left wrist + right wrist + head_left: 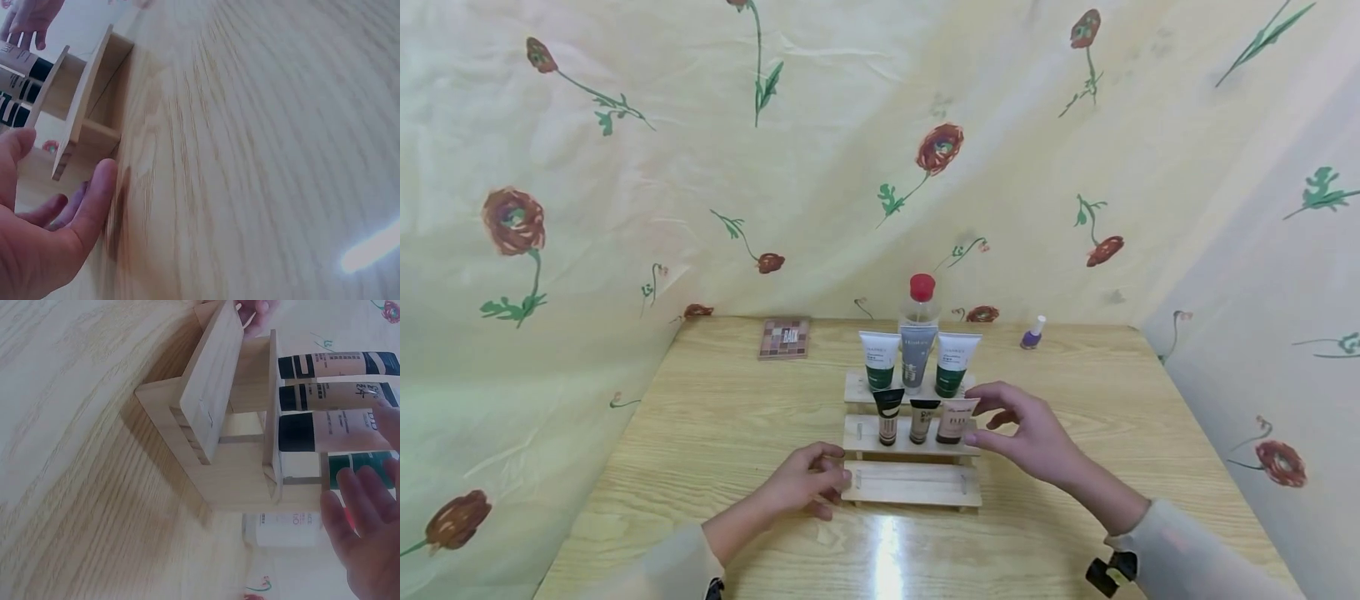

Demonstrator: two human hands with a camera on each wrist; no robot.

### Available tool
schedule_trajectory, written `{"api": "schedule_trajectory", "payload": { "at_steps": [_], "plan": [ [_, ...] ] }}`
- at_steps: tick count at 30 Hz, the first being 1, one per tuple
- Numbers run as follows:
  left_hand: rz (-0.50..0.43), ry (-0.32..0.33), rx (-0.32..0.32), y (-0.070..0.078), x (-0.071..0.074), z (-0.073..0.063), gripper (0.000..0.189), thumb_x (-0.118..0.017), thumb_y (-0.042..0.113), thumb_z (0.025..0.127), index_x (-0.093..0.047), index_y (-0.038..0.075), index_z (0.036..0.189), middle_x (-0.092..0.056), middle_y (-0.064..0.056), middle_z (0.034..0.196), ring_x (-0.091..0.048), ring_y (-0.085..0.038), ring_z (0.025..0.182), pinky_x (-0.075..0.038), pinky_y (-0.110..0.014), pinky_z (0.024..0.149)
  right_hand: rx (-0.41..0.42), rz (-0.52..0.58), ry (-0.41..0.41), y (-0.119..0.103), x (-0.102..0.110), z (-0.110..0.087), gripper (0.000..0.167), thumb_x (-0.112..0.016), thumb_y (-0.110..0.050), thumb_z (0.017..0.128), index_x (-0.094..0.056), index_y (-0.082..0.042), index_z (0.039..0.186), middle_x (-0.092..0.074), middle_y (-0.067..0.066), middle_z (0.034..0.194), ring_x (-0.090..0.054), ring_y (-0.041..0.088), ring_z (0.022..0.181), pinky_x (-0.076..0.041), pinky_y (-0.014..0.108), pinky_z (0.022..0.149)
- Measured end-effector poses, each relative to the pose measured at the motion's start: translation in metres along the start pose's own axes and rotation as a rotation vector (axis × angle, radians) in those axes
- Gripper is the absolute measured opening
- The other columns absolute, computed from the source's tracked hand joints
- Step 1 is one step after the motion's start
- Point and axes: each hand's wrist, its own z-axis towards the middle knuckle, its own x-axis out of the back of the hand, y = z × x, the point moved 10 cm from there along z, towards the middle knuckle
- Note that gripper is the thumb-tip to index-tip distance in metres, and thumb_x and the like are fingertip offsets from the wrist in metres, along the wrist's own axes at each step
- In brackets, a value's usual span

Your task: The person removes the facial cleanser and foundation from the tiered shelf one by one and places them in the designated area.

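A three-step wooden rack (917, 483) stands on the table. Its middle step holds a pink BB tube (954, 421) at the right and two black-capped tubes, one slim (888, 421) and one shorter (922, 423). On the top step are two white-and-green tubes (880, 358) with a grey tube (916, 358) between them. My right hand (1026, 429) is right beside the pink tube, fingers loosely bent and spread; in the right wrist view the thumb overlaps its upper end. At the left end of the bottom step, my left hand (805, 481) has relaxed fingers, fingertips right at the wood.
Behind the rack stands a clear bottle with a red cap (922, 287). An eyeshadow palette (784, 338) lies at the back left, and a purple nail polish bottle (1032, 335) stands at the back right. Flowered cloth (850, 167) hangs along the table's back and sides.
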Motion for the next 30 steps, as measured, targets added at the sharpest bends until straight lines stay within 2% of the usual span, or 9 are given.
{"api": "schedule_trajectory", "payload": {
  "at_steps": [9,19,30],
  "plan": [
    [-0.079,0.011,-0.017,-0.0003,-0.0072,0.0008,0.058,-0.077,0.008,0.091,-0.047,-0.010,0.138,-0.060,-0.017,0.111,-0.072,-0.024,0.082,-0.068,-0.042,0.070,-0.035,0.011,0.027,0.0011,-0.0052,0.0024,0.037,-0.084,-0.021,0.088,-0.067,-0.018,0.121,-0.073,-0.002,0.110,-0.070,0.019,0.098,-0.063,0.029,0.078],
    [-0.064,0.001,-0.039,0.0031,-0.0103,-0.0012,0.060,-0.077,0.000,0.088,-0.045,-0.013,0.138,-0.063,-0.015,0.102,-0.071,-0.024,0.077,-0.068,-0.042,0.070,-0.041,0.013,0.059,-0.0019,-0.0053,0.0045,0.031,-0.083,-0.016,0.088,-0.069,-0.019,0.115,-0.074,-0.004,0.105,-0.069,0.012,0.095,-0.063,0.029,0.077],
    [-0.065,0.018,-0.034,0.0048,-0.0102,-0.0033,0.063,-0.074,-0.010,0.086,-0.043,-0.014,0.140,-0.060,-0.018,0.105,-0.069,-0.021,0.078,-0.068,-0.040,0.072,-0.054,-0.027,0.091,-0.0042,-0.0005,0.0020,0.025,-0.081,-0.017,0.090,-0.070,-0.020,0.113,-0.075,-0.007,0.102,-0.068,0.006,0.093,-0.062,0.027,0.079]
  ]
}}
